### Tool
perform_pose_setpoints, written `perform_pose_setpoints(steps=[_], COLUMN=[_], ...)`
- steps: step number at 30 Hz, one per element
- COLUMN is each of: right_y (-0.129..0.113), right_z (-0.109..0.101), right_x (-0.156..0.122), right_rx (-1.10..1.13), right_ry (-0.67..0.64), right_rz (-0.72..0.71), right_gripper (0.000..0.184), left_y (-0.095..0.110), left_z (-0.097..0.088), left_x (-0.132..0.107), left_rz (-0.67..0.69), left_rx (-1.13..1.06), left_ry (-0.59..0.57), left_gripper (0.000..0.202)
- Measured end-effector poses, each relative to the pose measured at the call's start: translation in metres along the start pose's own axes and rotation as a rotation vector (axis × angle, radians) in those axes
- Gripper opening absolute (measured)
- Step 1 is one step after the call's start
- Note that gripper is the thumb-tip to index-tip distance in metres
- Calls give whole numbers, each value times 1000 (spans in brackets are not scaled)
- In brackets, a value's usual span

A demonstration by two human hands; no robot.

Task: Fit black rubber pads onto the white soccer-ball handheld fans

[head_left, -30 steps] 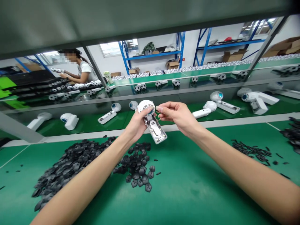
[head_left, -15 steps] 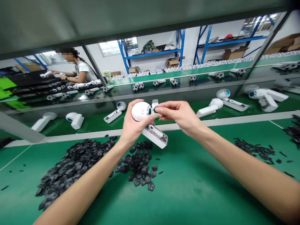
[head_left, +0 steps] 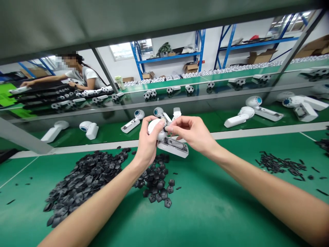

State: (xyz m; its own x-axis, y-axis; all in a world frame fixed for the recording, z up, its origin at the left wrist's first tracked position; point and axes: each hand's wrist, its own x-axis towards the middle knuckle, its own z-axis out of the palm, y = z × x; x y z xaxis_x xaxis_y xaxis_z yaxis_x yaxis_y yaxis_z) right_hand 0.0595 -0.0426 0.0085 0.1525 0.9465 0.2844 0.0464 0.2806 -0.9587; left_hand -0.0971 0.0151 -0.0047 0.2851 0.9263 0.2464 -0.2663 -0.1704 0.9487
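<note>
My left hand [head_left: 147, 145] is closed around the round head of a white device with a ball-shaped head and a long open-backed handle [head_left: 172, 148]. The handle points right and slightly down, showing the parts inside it. At the head, the thumb and fingers of my right hand [head_left: 196, 133] pinch a small black piece [head_left: 165, 129] against the device; its exact shape is hidden by my fingertips. Below my hands lie loose black pentagon pieces [head_left: 159, 185] on the green work surface [head_left: 205, 206].
A large heap of black pentagons [head_left: 84, 181] lies left, thin black strips [head_left: 280, 164] right. Similar white devices [head_left: 88, 129] line the green belt behind a pale rail [head_left: 246, 133]. Across from me, a co-worker [head_left: 88, 75] stands by black trays. A metal shelf [head_left: 154, 20] overhangs above.
My left hand has turned the device, so its handle lies more level and its head faces my right fingers. The co-worker's arm now stretches out left. Belt devices appear farther right.
</note>
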Motion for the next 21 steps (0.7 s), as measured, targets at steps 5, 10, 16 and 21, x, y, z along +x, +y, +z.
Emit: perform_pose_setpoints(steps=[5,10,16,21], right_y=[4,2,-1,-5], right_z=[4,10,9,10], right_x=[-3,-8,-7,-7], right_rx=[-87,-113,-8,19], right_ry=[12,10,14,21], right_rz=[-55,-65,-26,-5], right_gripper=[30,22,31,34], left_y=[4,2,5,1], left_z=[4,7,9,4], left_x=[-6,-9,-9,-10], left_rz=[-31,-46,-5,47], left_rx=[-30,34,-17,82], left_ry=[-3,17,14,11], left_gripper=[36,42,58,57])
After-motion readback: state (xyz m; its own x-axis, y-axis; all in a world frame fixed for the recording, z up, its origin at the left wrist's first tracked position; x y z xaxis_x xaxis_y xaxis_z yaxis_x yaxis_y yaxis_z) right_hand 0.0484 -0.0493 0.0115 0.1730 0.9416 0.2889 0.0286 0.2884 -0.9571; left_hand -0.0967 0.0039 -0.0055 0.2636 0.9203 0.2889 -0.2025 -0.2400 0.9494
